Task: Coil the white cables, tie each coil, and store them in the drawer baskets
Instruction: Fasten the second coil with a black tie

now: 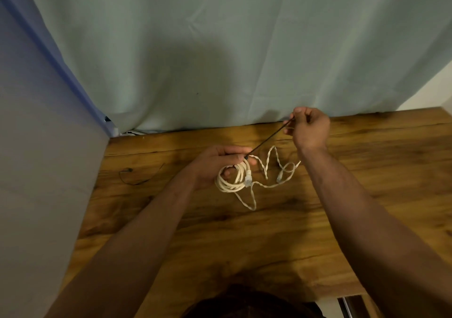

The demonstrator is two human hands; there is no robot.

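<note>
My left hand (215,163) grips a coil of white cable (231,182) above the wooden table (244,239). A thin black tie (266,139) runs taut from the coil up to my right hand (309,128), which pinches its far end. A second white cable (271,171) lies loose and twisted on the table between my hands, with clear plugs at its ends. No drawer or basket is in sight.
Another thin black tie (137,174) lies on the table at the left. A pale green curtain (220,48) hangs behind the table, and a grey panel (36,171) stands along its left side. Dark hair (244,305) shows at the bottom edge.
</note>
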